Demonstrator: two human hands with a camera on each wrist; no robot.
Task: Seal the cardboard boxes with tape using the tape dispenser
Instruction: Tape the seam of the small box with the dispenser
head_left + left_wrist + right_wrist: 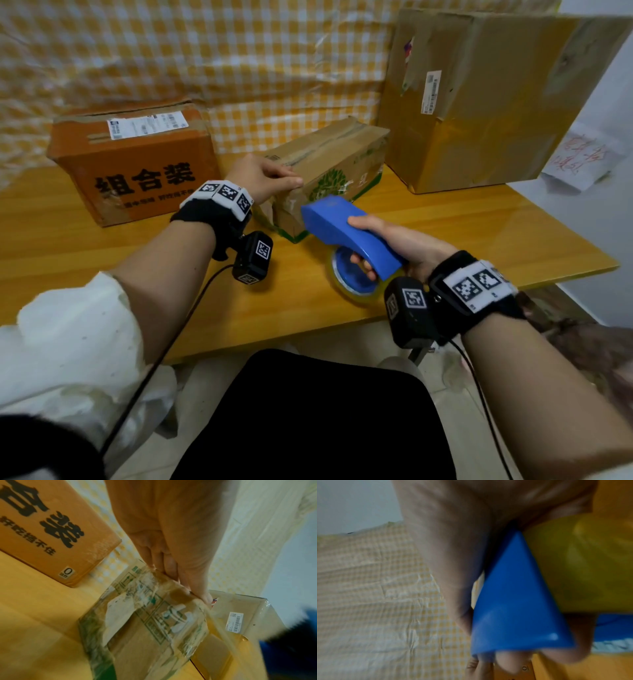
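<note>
Glossy yellow-orange wooden table [479,226], backed by wrinkled yellow-and-white checked plastic sheeting [239,61]. At the back right corner, standing tall: large brown cardboard box [479,102], creased, patched with yellowish tape, white barcode label on its face. Near the back left: orange cardboard box [137,171], bold black characters on the front, shipping label on top, tape along its edges. Between them, set askew toward the middle of the table: small brown cardboard box [329,164] with green printing, glossy wrinkled clear tape over its top seam and near end. Left hand [263,176] laid on that box's near top edge, fingers [154,559] and thumb curled over the corner, gripping it. Just in front of the small box: blue plastic tape dispenser [346,229], smooth wedge-shaped handle, yellowish clear tape roll [356,277] below. Right hand [407,246] wrapped firmly around the handle, fingers through the roll's core.
</note>
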